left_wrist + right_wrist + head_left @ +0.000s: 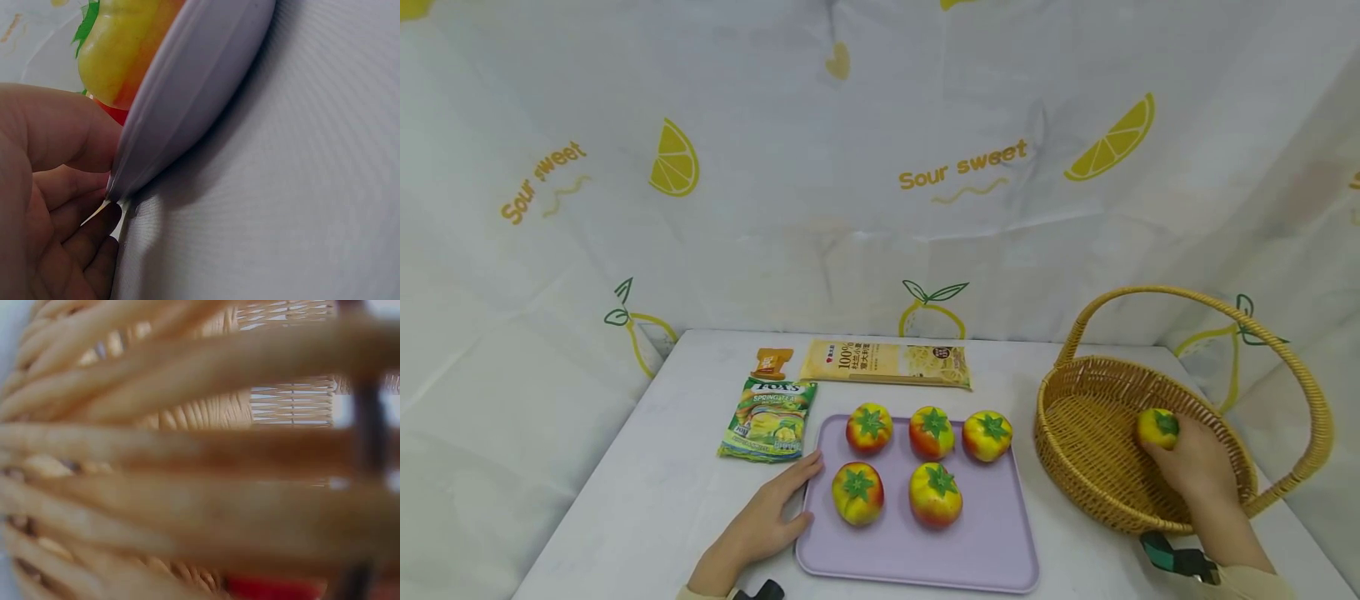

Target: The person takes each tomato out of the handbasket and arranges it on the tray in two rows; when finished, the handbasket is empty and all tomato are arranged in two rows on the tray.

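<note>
Inside the wicker basket point(1075, 492), my right hand point(1198, 458) holds a yellow tomato point(1148, 427) with a green leafy top. In the right wrist view, blurred basket weave point(187, 450) hides this hand. My left hand point(760, 517) rests at the left edge of a lilac tray point(970, 554), its thumb and fingers spread along the rim. In the left wrist view, the thumb point(75, 134) touches the tray rim point(181, 94). Several red-and-yellow tomatoes sit on the tray in two rows, among them a front one point(936, 496) and a back one point(869, 429).
Left of the tray lies a green candy bag point(767, 421), with a small orange packet point(771, 363) behind it. A long yellow pasta packet point(887, 363) lies behind the tray. The basket's tall handle point(1195, 293) arches over it. A printed white cloth point(820, 208) hangs behind the table.
</note>
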### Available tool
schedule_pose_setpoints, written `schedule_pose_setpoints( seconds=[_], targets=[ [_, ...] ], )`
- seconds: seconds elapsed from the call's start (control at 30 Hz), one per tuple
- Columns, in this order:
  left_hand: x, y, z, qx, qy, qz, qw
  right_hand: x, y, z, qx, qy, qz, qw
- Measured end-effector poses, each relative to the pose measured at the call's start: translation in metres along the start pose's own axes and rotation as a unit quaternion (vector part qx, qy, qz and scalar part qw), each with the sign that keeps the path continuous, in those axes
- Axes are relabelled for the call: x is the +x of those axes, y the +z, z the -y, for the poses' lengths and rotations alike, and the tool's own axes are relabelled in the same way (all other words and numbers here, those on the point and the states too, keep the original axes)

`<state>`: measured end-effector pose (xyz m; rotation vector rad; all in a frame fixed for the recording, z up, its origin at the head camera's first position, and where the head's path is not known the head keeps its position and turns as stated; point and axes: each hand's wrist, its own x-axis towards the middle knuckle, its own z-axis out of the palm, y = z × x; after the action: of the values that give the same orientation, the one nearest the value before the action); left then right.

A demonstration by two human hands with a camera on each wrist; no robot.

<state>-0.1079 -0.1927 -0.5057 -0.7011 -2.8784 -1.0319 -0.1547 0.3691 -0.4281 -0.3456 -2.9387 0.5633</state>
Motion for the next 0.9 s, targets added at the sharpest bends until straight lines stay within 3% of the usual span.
schedule_pose_setpoints(
  seconds=[0.27, 0.53, 0.7, 0.9],
  targets=[
    [0.0002, -0.0008, -0.0011, -0.008, -0.003, 0.001, 1.0000, 0.0001, -0.0018, 0.0005, -0.003, 0.035, 0.024, 0.9991],
    [0.0003, 0.0001, -0.0006, -0.007, -0.009, 0.001, 0.9999, 0.0009, -0.0030, 0.0028, 0.006, 0.046, 0.022, 0.9987],
    [-0.0001, 0.0002, 0.0009, -0.002, -0.002, -0.001, 1.0000, -0.0001, -0.0003, 0.0023, 0.029, 0.029, -0.008, 0.9991],
    [-0.0002, 0.0010, 0.0013, -0.005, -0.016, 0.011, 0.9998, -0.0080, -0.0014, 0.0071, 0.053, -0.021, -0.053, 0.9970]
  ],
)
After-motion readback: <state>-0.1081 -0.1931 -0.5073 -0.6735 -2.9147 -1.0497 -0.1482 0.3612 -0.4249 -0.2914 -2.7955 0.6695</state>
